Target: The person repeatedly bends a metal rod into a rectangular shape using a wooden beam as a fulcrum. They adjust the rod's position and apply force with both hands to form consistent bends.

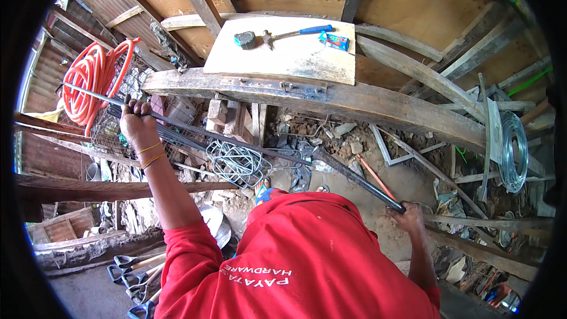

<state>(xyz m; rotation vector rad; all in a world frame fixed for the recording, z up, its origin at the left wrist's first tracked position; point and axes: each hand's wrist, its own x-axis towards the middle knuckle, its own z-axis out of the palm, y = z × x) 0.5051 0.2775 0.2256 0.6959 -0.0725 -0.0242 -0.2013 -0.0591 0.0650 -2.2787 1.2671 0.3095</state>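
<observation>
My left hand [140,123] is closed round a long thin metal rod [230,137]. The rod's far left end sticks out toward the orange hose, and its other end slants down to the middle. At the lower right my right hand [407,218] grips the near end of a black metal pipe [360,181]. The pipe points up and left toward the rod; whether the two touch, I cannot tell. Beyond both hands a thick wooden beam [384,105] carries metal pegs along its near edge. On it lies a pale board [295,62] with a hammer [295,33] and a tape measure [244,39].
Coiled orange hose [88,82] hangs at the left. A bundle of bent wire [235,162] lies below the rod. Shovels [139,283] rest at the lower left. Coiled clear tubing [513,150] hangs at the right. Rubble [348,142] lies under the beam. A colourful packet [334,41] sits on the board.
</observation>
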